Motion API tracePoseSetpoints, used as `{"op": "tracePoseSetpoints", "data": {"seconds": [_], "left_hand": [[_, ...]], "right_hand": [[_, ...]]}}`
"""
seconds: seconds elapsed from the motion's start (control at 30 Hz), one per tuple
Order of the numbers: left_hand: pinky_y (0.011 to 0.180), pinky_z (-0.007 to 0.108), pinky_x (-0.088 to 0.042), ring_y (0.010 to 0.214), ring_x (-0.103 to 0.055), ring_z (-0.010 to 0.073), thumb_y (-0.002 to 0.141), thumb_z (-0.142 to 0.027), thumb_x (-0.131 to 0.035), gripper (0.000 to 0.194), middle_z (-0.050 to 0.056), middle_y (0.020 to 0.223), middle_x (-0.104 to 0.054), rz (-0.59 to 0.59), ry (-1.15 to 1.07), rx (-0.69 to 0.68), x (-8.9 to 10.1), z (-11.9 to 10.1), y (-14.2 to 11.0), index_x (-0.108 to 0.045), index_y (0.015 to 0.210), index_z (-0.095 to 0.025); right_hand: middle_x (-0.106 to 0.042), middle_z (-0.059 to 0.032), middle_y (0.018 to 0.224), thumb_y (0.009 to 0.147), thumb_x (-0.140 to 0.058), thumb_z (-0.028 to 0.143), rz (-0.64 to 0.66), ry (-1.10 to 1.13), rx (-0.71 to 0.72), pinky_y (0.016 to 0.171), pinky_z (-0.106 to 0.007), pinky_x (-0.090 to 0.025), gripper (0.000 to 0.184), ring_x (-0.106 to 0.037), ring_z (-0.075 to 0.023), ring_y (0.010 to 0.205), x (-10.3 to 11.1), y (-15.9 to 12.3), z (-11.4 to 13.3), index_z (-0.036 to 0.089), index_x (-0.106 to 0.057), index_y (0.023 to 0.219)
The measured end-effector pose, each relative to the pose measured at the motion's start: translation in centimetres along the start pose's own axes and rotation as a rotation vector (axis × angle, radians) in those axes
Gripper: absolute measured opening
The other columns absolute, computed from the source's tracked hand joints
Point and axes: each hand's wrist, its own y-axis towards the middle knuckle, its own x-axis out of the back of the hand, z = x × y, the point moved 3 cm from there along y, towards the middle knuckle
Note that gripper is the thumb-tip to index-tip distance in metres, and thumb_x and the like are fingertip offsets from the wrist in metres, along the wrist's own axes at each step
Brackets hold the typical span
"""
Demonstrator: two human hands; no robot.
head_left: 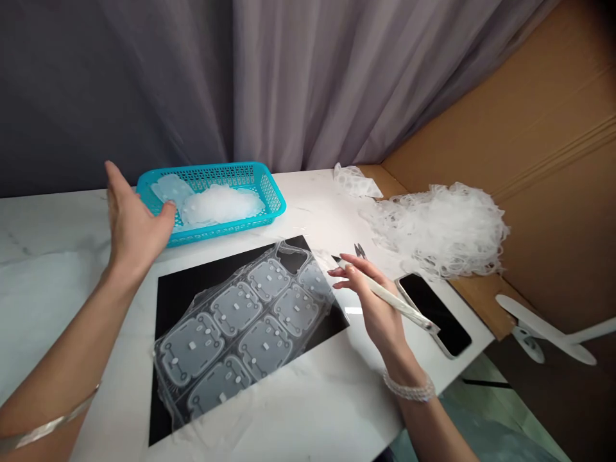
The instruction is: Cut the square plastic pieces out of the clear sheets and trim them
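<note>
My left hand (137, 218) is open, thumb and fingers spread, at the left end of a turquoise basket (276, 205). It partly covers that end; whether it touches the rim I cannot tell. Inside the basket lies a pile of thin translucent pieces (219, 204). My right hand (370, 289) holds a slim, pearly-white craft knife (394, 300) with a dark pointed tip, slanting across the palm. Below and between my hands, a clear plastic sheet (235, 340) with rows of frosted rounded shapes lies on a black mat (168, 289). One opening shows at the sheet's far corner.
A heap of lacy translucent scraps (443, 228) sits at the right, against a cardboard box (543, 122). A phone (436, 314) lies near the right table edge. Dark metal tips (360, 250) show behind my right hand. Grey curtains (298, 77) hang behind the white table (308, 404).
</note>
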Motion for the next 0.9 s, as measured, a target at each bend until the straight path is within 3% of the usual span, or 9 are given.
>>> {"op": "tracePoseSetpoints", "data": {"seconds": [0.07,0.13,0.17,0.2,0.23,0.3,0.43,0.67,0.9], "left_hand": [[0.086,0.060,-0.031,0.145,-0.025,0.0420,0.102,-0.034,-0.044,0.067,0.028,0.157,-0.025,-0.344,0.235,-0.063,-0.3,-2.3,-3.1,-0.013,0.152,-0.002],[0.097,0.054,-0.043,0.131,-0.051,0.0354,0.097,-0.035,-0.049,0.054,0.019,0.143,-0.053,-0.251,0.314,-0.181,-3.2,-5.2,-6.1,-0.043,0.145,-0.009],[0.101,0.048,-0.045,0.124,-0.059,0.0297,0.096,-0.035,-0.050,0.043,0.012,0.133,-0.064,-0.112,0.310,-0.260,-5.2,-6.6,-7.6,-0.057,0.133,-0.016],[0.106,0.046,-0.043,0.125,-0.059,0.0283,0.097,-0.033,-0.048,0.039,0.012,0.134,-0.064,0.164,0.328,-0.392,-7.7,-7.9,-9.1,-0.060,0.132,-0.018],[0.107,0.048,-0.042,0.127,-0.057,0.0297,0.098,-0.032,-0.047,0.038,0.012,0.135,-0.063,0.338,0.356,-0.505,-9.9,-8.9,-10.6,-0.061,0.131,-0.018],[0.112,0.051,-0.037,0.135,-0.049,0.0331,0.099,-0.029,-0.046,0.040,0.016,0.143,-0.056,0.474,0.409,-0.584,-13.0,-10.0,-12.9,-0.058,0.134,-0.013],[0.116,0.052,-0.031,0.138,-0.046,0.0336,0.100,-0.026,-0.043,0.043,0.020,0.147,-0.051,0.482,0.509,-0.601,-15.3,-9.8,-14.7,-0.051,0.139,-0.009],[0.116,0.053,-0.031,0.139,-0.044,0.0349,0.101,-0.025,-0.038,0.045,0.023,0.147,-0.050,0.455,0.552,-0.607,-15.4,-9.2,-14.9,-0.050,0.140,-0.005],[0.114,0.054,-0.032,0.139,-0.044,0.0354,0.101,-0.025,-0.037,0.046,0.025,0.148,-0.048,0.460,0.556,-0.595,-15.6,-9.3,-15.0,-0.049,0.141,-0.004]], "right_hand": [[-0.076,-0.0084,0.099,0.090,-0.066,0.045,0.064,-0.169,-0.007,0.081,-0.038,-0.057,0.035,-0.073,-0.0229,0.084,0.3,-0.5,-0.8,0.020,-0.071,0.113],[-0.076,-0.0086,0.103,0.091,-0.064,0.045,0.168,-0.304,0.008,0.083,-0.039,-0.057,0.033,-0.072,-0.0248,0.090,0.3,-1.0,-1.5,0.021,-0.073,0.111],[-0.076,-0.0081,0.105,0.092,-0.063,0.045,0.218,-0.358,0.024,0.084,-0.039,-0.056,0.032,-0.072,-0.0252,0.093,0.2,-1.2,-1.9,0.022,-0.074,0.110],[-0.076,-0.0074,0.107,0.093,-0.061,0.044,0.260,-0.402,0.043,0.086,-0.040,-0.056,0.030,-0.072,-0.0254,0.095,0.1,-1.5,-2.1,0.023,-0.074,0.110],[-0.076,-0.0067,0.109,0.094,-0.060,0.043,0.291,-0.430,0.062,0.088,-0.041,-0.056,0.029,-0.071,-0.0256,0.098,-0.1,-1.7,-2.4,0.024,-0.075,0.110],[-0.074,-0.0064,0.116,0.095,-0.059,0.041,0.329,-0.456,0.101,0.094,-0.043,-0.054,0.027,-0.070,-0.0263,0.105,-0.3,-1.9,-2.7,0.025,-0.075,0.111],[-0.071,-0.0075,0.124,0.097,-0.057,0.035,0.390,-0.529,0.227,0.099,-0.045,-0.053,0.026,-0.067,-0.0261,0.114,-0.7,-2.0,-2.9,0.026,-0.073,0.114],[-0.068,-0.0117,0.116,0.100,-0.050,0.025,0.427,-0.656,0.462,0.090,-0.040,-0.056,0.023,-0.067,-0.0226,0.105,-1.6,-1.8,-2.5,0.021,-0.067,0.114],[-0.068,-0.0119,0.102,0.100,-0.046,0.018,0.471,-0.770,0.556,0.082,-0.044,-0.059,0.020,-0.066,-0.0270,0.104,-1.7,-3.1,-2.0,0.022,-0.064,0.106]]}}
